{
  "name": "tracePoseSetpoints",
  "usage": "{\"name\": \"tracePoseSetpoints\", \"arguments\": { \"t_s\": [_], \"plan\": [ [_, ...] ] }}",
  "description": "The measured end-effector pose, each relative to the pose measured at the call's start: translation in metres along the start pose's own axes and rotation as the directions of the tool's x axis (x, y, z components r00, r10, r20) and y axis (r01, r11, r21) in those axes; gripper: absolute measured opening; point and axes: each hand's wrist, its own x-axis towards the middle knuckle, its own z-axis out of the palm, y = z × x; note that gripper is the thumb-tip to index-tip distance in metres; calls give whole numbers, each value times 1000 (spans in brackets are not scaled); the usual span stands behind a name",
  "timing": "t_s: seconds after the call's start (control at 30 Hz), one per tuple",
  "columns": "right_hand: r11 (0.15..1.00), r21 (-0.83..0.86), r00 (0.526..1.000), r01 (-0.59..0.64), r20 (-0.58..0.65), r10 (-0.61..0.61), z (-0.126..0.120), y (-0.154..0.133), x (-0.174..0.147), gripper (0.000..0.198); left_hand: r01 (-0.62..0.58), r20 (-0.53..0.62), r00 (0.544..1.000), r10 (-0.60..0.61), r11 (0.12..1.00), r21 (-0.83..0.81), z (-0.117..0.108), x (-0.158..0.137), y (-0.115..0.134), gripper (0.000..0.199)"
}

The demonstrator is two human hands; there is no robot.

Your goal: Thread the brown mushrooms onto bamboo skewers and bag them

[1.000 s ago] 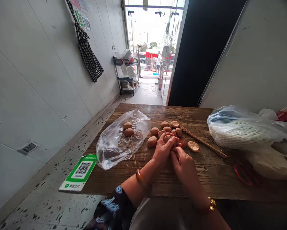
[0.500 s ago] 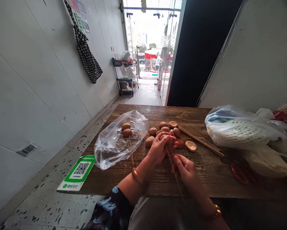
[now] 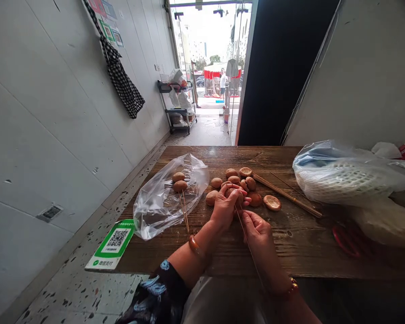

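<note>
My left hand [image 3: 223, 208] is closed around a brown mushroom [image 3: 232, 193], which its fingers partly cover. Thin bamboo skewers [image 3: 252, 256] run from that mushroom down toward my lap. Just below, my right hand [image 3: 258, 228] pinches them between thumb and fingers. Beyond my hands lies a loose group of brown mushrooms [image 3: 217, 182], some cap up. One mushroom [image 3: 272, 203] shows its pale underside to the right. On the left, two mushrooms [image 3: 179, 186] threaded on a pair of skewers [image 3: 184, 211] rest on a clear plastic bag [image 3: 155, 211].
A bundle of skewers [image 3: 286, 195] lies right of the mushrooms on the wooden table [image 3: 303, 256]. Full plastic bags [image 3: 344, 175] and red-handled scissors [image 3: 346, 243] occupy the right side. A green QR code card [image 3: 111, 245] sits at the front left corner.
My right hand has shifted slightly up and left along the skewers, closer to the mushroom. My left hand keeps its hold. The view has turned slightly.
</note>
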Motion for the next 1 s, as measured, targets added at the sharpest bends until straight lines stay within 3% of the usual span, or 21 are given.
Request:
{"name": "tracePoseSetpoints", "arguments": {
  "t_s": [0.5,0.8,1.0],
  "plan": [
    [988,145,999,-44,14,42,8,10,9,50,-14,-60,998,16,999,30,1,1,3,34],
    [962,248,972,-112,228,55,-5,12,10,39,4,16,1000,-4,1000,14,0,-2,2,33],
    [941,304,983,-149,145,109,-2,14,12,42,47,34,998,-49,997,53,9,-8,-3,30]
  ]
}}
